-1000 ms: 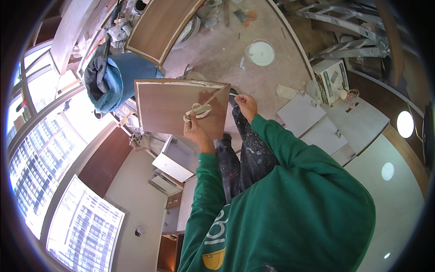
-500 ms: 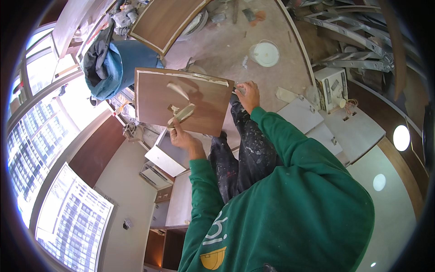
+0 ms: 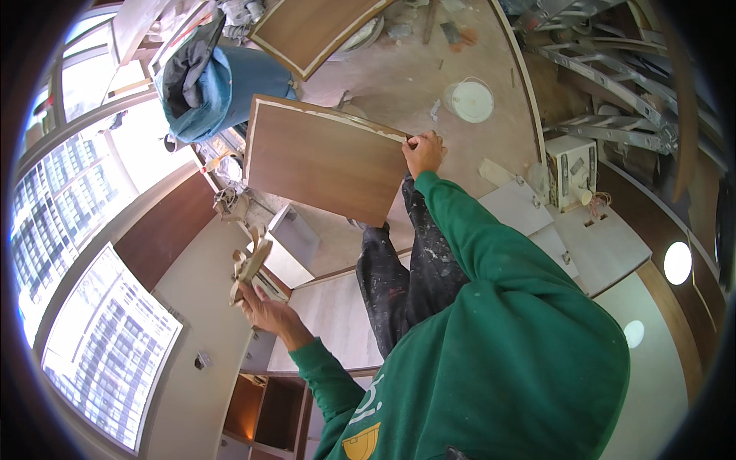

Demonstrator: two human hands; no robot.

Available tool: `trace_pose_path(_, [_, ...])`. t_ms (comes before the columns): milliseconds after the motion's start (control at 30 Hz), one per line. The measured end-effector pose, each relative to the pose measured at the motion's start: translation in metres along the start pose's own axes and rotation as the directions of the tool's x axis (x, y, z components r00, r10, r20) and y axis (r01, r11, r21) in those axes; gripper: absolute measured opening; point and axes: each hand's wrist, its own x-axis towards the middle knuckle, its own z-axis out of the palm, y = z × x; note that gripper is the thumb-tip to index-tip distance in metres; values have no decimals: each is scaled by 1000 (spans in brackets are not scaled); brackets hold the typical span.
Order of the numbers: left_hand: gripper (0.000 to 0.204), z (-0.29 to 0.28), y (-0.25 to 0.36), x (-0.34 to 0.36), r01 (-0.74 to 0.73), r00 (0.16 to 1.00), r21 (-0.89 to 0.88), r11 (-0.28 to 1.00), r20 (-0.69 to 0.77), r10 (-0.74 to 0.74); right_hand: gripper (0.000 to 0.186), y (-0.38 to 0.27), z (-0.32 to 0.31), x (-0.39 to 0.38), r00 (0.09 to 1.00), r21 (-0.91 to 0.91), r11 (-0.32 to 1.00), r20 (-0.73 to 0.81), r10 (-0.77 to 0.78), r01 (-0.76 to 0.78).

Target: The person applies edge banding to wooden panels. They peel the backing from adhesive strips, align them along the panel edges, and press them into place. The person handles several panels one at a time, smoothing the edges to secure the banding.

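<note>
My left hand (image 3: 267,310) is closed around a bundle of curled beige masking tape (image 3: 251,264), held up to the left, away from the board. My right hand (image 3: 425,152) is closed on the far right corner of a brown wooden board (image 3: 326,157). The curled fingers hide that corner, so I cannot tell whether they also pinch tape there. A pale, uneven strip runs along the board's far edge, and a narrower one lines its left edge. The board is tilted in front of my paint-spattered trousers (image 3: 387,284).
A second brown board with pale edging (image 3: 310,38) lies beyond, next to a blue bin (image 3: 249,84). A white bucket (image 3: 471,101) stands on the dusty floor. Ladders (image 3: 606,84) lean at the far right. White cabinet panels (image 3: 521,205) lie to the right; a white drawer-like box (image 3: 287,241) is left.
My left hand has swung from in front of the board down to the left, carrying the tape bundle. My right fingers have curled in at the board's corner. The whole view has shifted slightly.
</note>
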Motion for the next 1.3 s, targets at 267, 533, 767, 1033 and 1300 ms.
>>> trace_pose_path(267, [31,-108,-16,-16,16,980,170,985,-200,19,16,-73,-22,-6,992,243,965,51,-113,97])
trace_pose_path(533, [34,-143,-34,-27,32,972,138,990,-236,1,16,-169,-52,-17,953,508,818,-24,-301,271])
trace_pose_path(767, [59,-91,-11,-12,-125,992,168,978,58,116,17,-259,-56,-36,895,609,671,-167,-413,423])
trace_pose_path(1033, [68,-79,-14,42,-471,882,626,621,357,309,16,-308,-57,-45,859,584,636,-268,-436,505])
trace_pose_path(1300, [65,-100,-41,167,-483,849,458,746,452,272,17,-358,-68,-62,830,506,662,-261,-492,552])
